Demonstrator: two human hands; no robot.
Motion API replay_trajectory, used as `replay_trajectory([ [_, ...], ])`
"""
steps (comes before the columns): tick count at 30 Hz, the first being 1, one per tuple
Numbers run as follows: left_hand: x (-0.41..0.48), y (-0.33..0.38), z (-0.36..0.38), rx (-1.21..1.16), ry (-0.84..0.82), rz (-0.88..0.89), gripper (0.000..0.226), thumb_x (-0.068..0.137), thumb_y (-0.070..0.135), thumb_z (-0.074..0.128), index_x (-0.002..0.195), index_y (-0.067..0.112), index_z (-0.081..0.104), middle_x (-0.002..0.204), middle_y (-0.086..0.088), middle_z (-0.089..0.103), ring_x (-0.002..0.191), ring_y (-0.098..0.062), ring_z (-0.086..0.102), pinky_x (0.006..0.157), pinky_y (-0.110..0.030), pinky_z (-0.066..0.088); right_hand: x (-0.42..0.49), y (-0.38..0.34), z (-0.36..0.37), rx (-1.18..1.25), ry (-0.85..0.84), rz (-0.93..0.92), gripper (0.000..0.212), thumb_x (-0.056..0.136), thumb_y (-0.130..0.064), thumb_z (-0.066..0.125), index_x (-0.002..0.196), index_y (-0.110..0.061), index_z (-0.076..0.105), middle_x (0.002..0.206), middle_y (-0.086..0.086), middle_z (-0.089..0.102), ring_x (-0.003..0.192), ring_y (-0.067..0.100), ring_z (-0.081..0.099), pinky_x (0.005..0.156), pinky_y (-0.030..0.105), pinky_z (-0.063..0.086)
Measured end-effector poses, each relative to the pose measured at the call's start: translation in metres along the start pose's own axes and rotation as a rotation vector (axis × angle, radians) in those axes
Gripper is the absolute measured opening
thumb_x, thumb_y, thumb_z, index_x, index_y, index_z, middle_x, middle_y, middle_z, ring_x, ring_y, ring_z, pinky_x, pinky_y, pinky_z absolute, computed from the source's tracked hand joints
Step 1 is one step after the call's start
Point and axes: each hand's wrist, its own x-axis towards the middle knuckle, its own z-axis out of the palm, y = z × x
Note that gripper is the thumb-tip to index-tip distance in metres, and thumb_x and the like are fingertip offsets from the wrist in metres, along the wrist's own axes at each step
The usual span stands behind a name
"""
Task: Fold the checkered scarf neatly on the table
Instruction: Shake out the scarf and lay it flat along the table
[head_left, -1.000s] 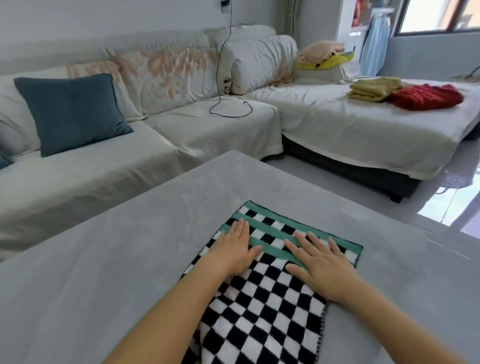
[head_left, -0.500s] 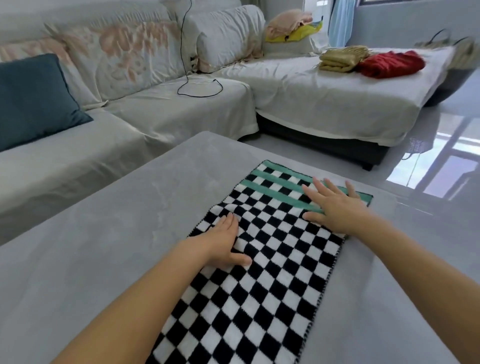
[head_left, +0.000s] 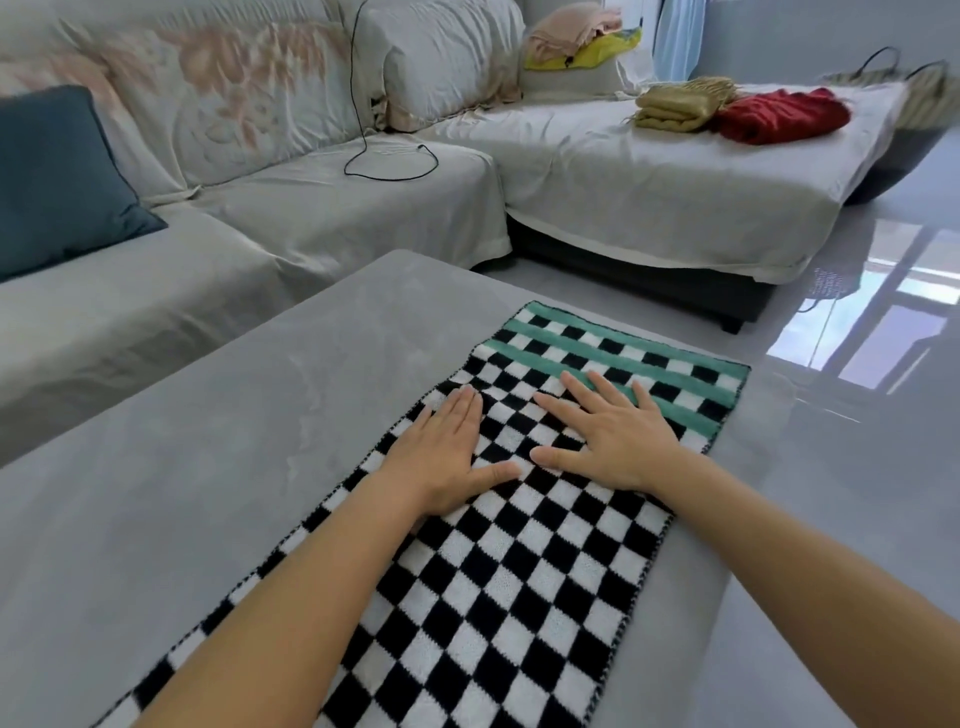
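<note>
Scarf (head_left: 519, 571) in black-and-white checks lies flat on a grey table (head_left: 208, 467), running from the near edge at 7 o'clock to a green-striped end (head_left: 623, 353) at 1 o'clock, close to the table's far side. Both hands rest palm-down on it, side by side, just short of the green bands. The left hand (head_left: 447, 457) lies near the scarf's 9 o'clock edge with fingers straight and together, and the right hand (head_left: 618, 441) has its fingers spread, the thumbs nearly meeting. Neither grasps any cloth.

The step in hand looks like smoothing the layer flat; whether the scarf is already doubled cannot be told. The next move would likely call for pinching one end's corners and carrying them over to the other end, edges matched.

Beyond the table, from 10 to 12 o'clock, stands a covered sofa (head_left: 322, 218) with a blue cushion (head_left: 57, 182) and a black cable (head_left: 384, 166). At 1 o'clock lie a folded gold garment (head_left: 675, 106) and a red garment (head_left: 779, 114).
</note>
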Motion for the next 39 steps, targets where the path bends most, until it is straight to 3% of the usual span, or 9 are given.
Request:
replay_trajectory([
  [6,-0.071,0.010,0.015,-0.068,-0.024,-0.095,0.095,0.082,0.076,0.009,0.148,0.012,-0.017,0.157,-0.003,-0.021,0.144,-0.015,-0.018,0.119,-0.040,-0.004,-0.019,-0.017,-0.013,-0.112,-0.077,0.077,0.082,0.070,-0.085,-0.003,0.143,-0.047,-0.010,0.157,-0.003,-0.011,0.143,0.023,-0.011,0.111,0.058,-0.011],
  [12,-0.246,0.016,0.051,-0.179,-0.054,-0.262,0.087,0.088,0.071,0.012,0.147,0.015,-0.019,0.156,0.000,-0.024,0.142,-0.012,-0.022,0.119,-0.040,-0.006,-0.118,-0.121,-0.031,-0.071,-0.118,-0.208,0.068,0.084,-0.070,0.001,0.144,-0.042,-0.014,0.156,0.000,-0.015,0.143,0.021,-0.014,0.111,0.054,-0.012],
  [17,-0.398,0.024,0.087,-0.221,-0.068,-0.484,0.081,0.092,0.066,0.012,0.147,0.015,-0.018,0.155,0.000,-0.025,0.141,-0.012,-0.024,0.118,-0.038,-0.009,-0.192,-0.215,-0.019,-0.093,-0.183,-0.456,0.078,0.072,-0.072,-0.011,0.143,-0.041,-0.015,0.156,-0.001,-0.016,0.143,0.021,-0.015,0.113,0.055,-0.008],
  [21,-0.493,0.021,0.107,-0.183,-0.046,-0.637,0.080,0.092,0.065,0.012,0.148,0.015,-0.017,0.156,-0.001,-0.023,0.142,-0.014,-0.022,0.118,-0.037,-0.010,-0.236,-0.284,-0.003,-0.111,-0.239,-0.602,0.110,0.043,-0.077,-0.038,0.144,-0.040,-0.014,0.156,-0.001,-0.015,0.143,0.022,-0.013,0.111,0.054,-0.006],
  [26,-0.570,0.018,0.102,-0.168,0.118,-0.737,0.080,0.087,0.068,0.000,0.147,0.018,-0.018,0.154,0.004,-0.026,0.141,-0.010,-0.025,0.117,-0.034,-0.012,-0.268,-0.362,0.015,-0.105,-0.227,-0.747,0.118,0.038,-0.077,-0.042,0.145,-0.040,-0.010,0.157,-0.002,-0.013,0.143,0.021,-0.012,0.112,0.054,-0.005],
  [28,-0.598,0.006,0.104,-0.232,0.234,-0.849,0.080,0.084,0.067,-0.008,0.147,0.018,-0.018,0.152,0.005,-0.027,0.141,-0.008,-0.025,0.118,-0.033,-0.009,-0.266,-0.392,0.017,-0.079,-0.218,-0.778,0.108,0.047,-0.078,-0.036,0.145,-0.041,-0.009,0.157,-0.002,-0.012,0.143,0.021,-0.011,0.112,0.053,-0.005],
  [32,-0.668,-0.044,0.134,-0.351,0.336,-1.189,0.090,0.076,0.068,-0.018,0.148,0.015,-0.014,0.154,0.001,-0.022,0.142,-0.010,-0.020,0.117,-0.033,-0.007,-0.239,-0.448,0.023,-0.061,-0.193,-0.730,0.061,0.092,-0.059,0.007,0.147,-0.037,-0.006,0.158,0.000,-0.007,0.144,0.022,-0.007,0.114,0.055,0.000],
  [35,-0.710,-0.080,0.161,-0.402,0.249,-1.367,0.075,0.089,0.058,-0.004,0.148,0.012,-0.010,0.158,-0.005,-0.015,0.144,-0.013,-0.013,0.119,-0.038,0.001,-0.218,-0.471,0.034,-0.074,-0.184,-0.714,0.062,0.088,-0.064,0.004,0.145,-0.043,-0.005,0.158,-0.003,-0.008,0.144,0.021,-0.010,0.114,0.052,-0.004],
  [39,-0.723,-0.104,0.188,-0.396,0.156,-1.365,0.072,0.094,0.056,0.004,0.150,0.013,-0.006,0.159,-0.003,-0.010,0.145,-0.013,-0.009,0.119,-0.038,0.002,-0.192,-0.461,0.054,-0.117,-0.071,-0.705,0.075,0.072,-0.079,-0.014,0.141,-0.049,-0.013,0.156,-0.010,-0.009,0.143,0.016,-0.011,0.112,0.051,-0.006],
])
